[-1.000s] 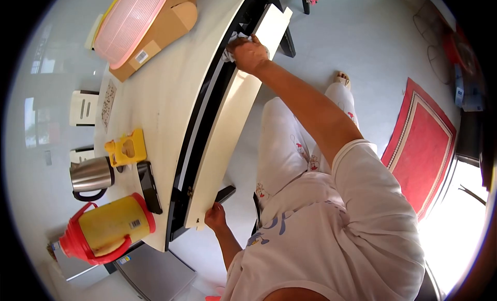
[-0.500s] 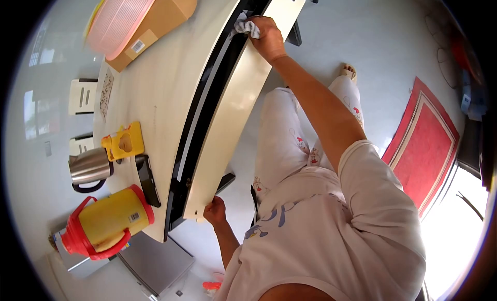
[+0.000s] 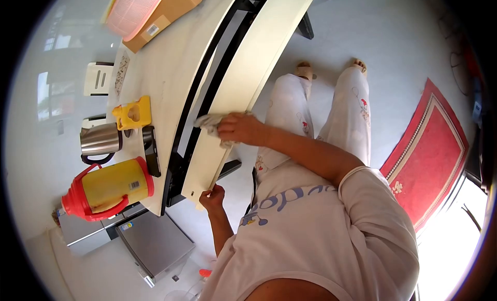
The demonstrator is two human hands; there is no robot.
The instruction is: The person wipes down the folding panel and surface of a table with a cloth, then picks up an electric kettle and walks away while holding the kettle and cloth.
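My right hand is closed on a crumpled grey-white cloth, which lies against the face of a long cream panel. This panel runs along the side of the cream table, with a dark frame and a gap between them. Near the panel's lower end, my left hand grips its edge, with the thumb and fingers close together. The palm side of my left hand is partly hidden.
On the table are a red and yellow flask, a steel kettle, a yellow holder, a black phone-like object and a cardboard box with a pink basket. A red rug lies right.
My right hand has come down from the panel's far end to its lower half with the cloth. My left hand stays at the lower end. The view has shifted, and both feet now show.
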